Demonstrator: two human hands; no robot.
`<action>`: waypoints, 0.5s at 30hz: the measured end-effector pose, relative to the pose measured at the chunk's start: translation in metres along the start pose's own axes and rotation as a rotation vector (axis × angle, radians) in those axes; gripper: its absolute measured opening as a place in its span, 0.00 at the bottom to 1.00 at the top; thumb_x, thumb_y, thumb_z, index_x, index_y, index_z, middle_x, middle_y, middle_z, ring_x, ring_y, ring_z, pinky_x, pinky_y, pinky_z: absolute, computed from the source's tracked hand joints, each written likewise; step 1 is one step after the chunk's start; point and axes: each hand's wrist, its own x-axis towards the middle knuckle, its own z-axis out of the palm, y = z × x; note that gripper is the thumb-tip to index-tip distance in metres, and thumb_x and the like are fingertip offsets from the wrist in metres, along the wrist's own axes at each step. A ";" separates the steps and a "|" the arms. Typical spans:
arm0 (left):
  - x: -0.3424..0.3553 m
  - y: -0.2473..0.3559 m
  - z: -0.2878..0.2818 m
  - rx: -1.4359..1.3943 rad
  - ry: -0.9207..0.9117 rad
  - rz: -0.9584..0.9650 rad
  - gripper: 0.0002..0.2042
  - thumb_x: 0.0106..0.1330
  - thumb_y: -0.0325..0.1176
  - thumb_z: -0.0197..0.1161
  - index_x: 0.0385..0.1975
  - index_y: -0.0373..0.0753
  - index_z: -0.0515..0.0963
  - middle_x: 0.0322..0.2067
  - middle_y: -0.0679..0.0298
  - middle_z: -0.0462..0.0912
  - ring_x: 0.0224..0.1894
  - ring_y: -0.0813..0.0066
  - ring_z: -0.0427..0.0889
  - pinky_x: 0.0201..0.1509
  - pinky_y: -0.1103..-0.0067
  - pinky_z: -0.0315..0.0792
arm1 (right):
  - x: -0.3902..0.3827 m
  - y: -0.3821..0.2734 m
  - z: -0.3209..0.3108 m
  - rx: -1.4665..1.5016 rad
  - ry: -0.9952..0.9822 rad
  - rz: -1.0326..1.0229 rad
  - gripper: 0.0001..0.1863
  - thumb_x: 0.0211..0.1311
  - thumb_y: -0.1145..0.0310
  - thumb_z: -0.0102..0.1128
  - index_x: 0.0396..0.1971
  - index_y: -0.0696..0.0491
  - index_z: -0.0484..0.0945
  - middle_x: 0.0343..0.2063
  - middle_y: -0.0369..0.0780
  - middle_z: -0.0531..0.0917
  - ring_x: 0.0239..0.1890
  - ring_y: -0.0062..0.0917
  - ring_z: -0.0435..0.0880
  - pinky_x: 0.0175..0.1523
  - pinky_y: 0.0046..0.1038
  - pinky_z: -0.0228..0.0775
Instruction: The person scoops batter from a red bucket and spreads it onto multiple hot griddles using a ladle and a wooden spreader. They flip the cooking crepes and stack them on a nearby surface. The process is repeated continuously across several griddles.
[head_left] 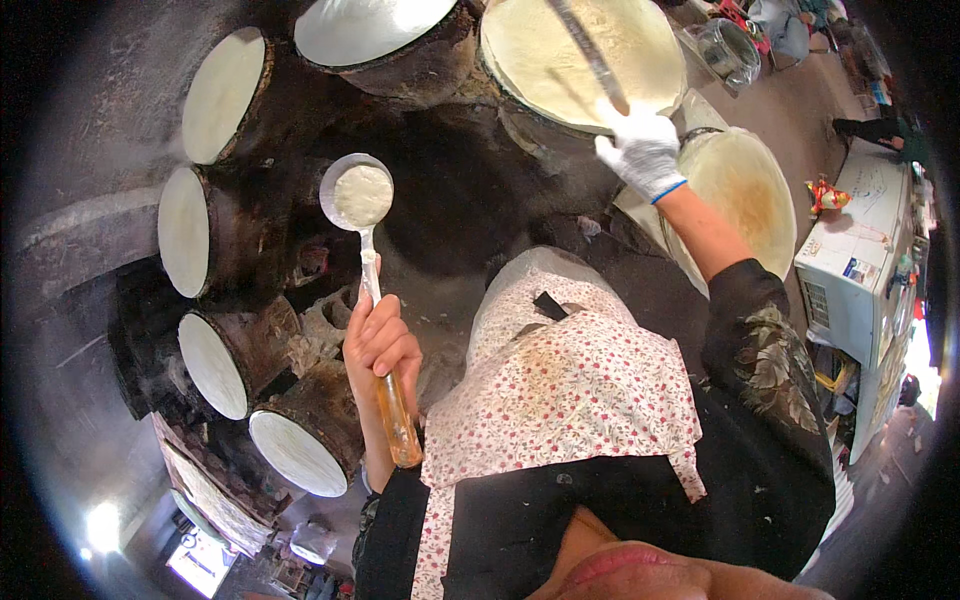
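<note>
My left hand (382, 340) grips the wooden handle of a steel ladle (345, 170), held upright with pale batter (362, 196) in its round bowl. My right hand (645, 150), in a white glove with a blue cuff, holds a long flat stick (600, 62), blurred by motion, over a large round griddle (525, 60) at the top, coated with a thin pale layer. Just right of that hand is another round griddle (740, 200) with a cream surface browned in patches.
Several more round griddles (213, 355) on dark drum bases curve around the left side. A white appliance (840, 265) stands at the right, with a small bright-coloured object (825, 197) nearby. A metal pot (730, 55) and a person in dark clothing (890, 135) are at the upper right.
</note>
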 end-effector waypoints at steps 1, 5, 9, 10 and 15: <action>0.001 0.000 -0.003 0.000 0.049 -0.002 0.22 0.87 0.31 0.38 0.77 0.36 0.56 0.25 0.70 0.64 0.13 0.91 0.63 0.12 0.89 0.69 | 0.004 -0.006 0.007 -0.029 -0.076 -0.049 0.27 0.52 0.61 0.70 0.56 0.42 0.84 0.26 0.42 0.80 0.27 0.36 0.84 0.32 0.41 0.75; 0.000 0.008 -0.006 -0.023 -0.024 -0.014 0.23 0.88 0.34 0.35 0.77 0.34 0.57 0.25 0.68 0.65 0.14 0.86 0.67 0.13 0.85 0.69 | 0.018 -0.007 0.037 -0.209 -0.102 0.006 0.22 0.53 0.67 0.69 0.51 0.39 0.85 0.30 0.41 0.78 0.29 0.37 0.83 0.33 0.43 0.76; -0.001 0.024 0.001 0.042 -0.037 -0.012 0.22 0.87 0.33 0.37 0.77 0.36 0.57 0.24 0.68 0.65 0.14 0.88 0.65 0.13 0.88 0.69 | 0.022 0.014 0.038 -0.131 -0.153 0.061 0.08 0.57 0.63 0.71 0.37 0.40 0.88 0.33 0.41 0.79 0.35 0.38 0.85 0.37 0.41 0.78; -0.001 0.026 0.002 0.074 -0.008 -0.011 0.22 0.87 0.32 0.38 0.77 0.37 0.56 0.24 0.69 0.65 0.14 0.89 0.65 0.13 0.89 0.69 | 0.022 0.020 0.033 -0.113 -0.132 0.065 0.06 0.58 0.63 0.71 0.36 0.41 0.88 0.33 0.42 0.80 0.36 0.38 0.85 0.37 0.40 0.78; 0.002 0.026 0.000 0.089 -0.020 -0.012 0.22 0.87 0.32 0.38 0.77 0.38 0.56 0.24 0.69 0.65 0.13 0.90 0.64 0.13 0.89 0.70 | 0.032 0.040 -0.001 0.005 -0.024 0.150 0.07 0.59 0.59 0.72 0.36 0.42 0.89 0.37 0.43 0.80 0.38 0.40 0.85 0.39 0.41 0.79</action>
